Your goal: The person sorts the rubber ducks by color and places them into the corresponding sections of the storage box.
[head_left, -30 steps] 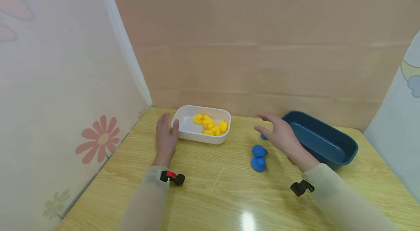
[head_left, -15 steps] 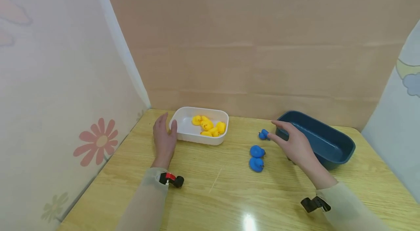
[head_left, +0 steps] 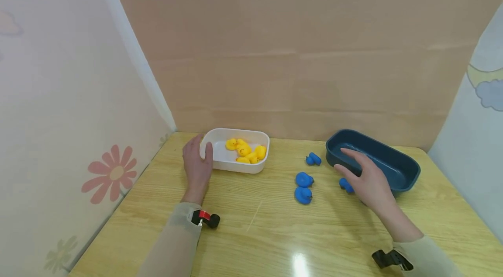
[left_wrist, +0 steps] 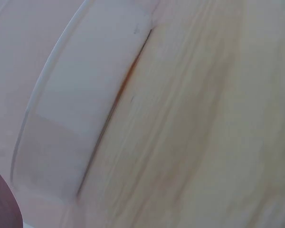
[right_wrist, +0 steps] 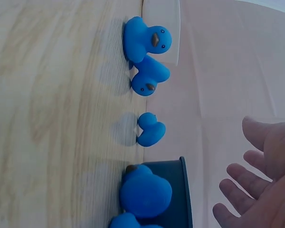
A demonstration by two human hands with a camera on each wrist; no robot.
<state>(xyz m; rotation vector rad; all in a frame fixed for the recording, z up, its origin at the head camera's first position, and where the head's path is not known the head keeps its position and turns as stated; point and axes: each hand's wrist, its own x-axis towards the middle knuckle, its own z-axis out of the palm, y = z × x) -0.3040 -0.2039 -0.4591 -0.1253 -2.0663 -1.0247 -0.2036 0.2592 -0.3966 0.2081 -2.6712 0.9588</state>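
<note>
My left hand (head_left: 198, 167) is at the left end of a white plastic bin (head_left: 232, 166), fingers along its outer side and thumb over its near corner; whether it presses the bin I cannot tell. Several yellow rubber ducks (head_left: 243, 150) lie in the bin. My right hand (head_left: 371, 183), fingers spread and holding nothing, hovers before the dark blue bin (head_left: 408, 165). Partly hidden behind its thumb is a blue rubber duck (head_left: 346, 185). Farther left lie another blue duck (head_left: 313, 159) and two touching ones (head_left: 304, 187). The right wrist view also shows blue ducks (right_wrist: 146, 192) beside the dark bin.
A wooden table (head_left: 251, 233) bears everything. Brown paper (head_left: 283, 71) covers the wall behind both bins. Flower-printed sheeting (head_left: 98, 93) stands along the left side, and a printed light sheet (head_left: 479, 137) along the right.
My right hand has moved right and nearer to me, away from the far blue duck, so more ducks show. My left hand stays at the white bin. The head view has shifted slightly.
</note>
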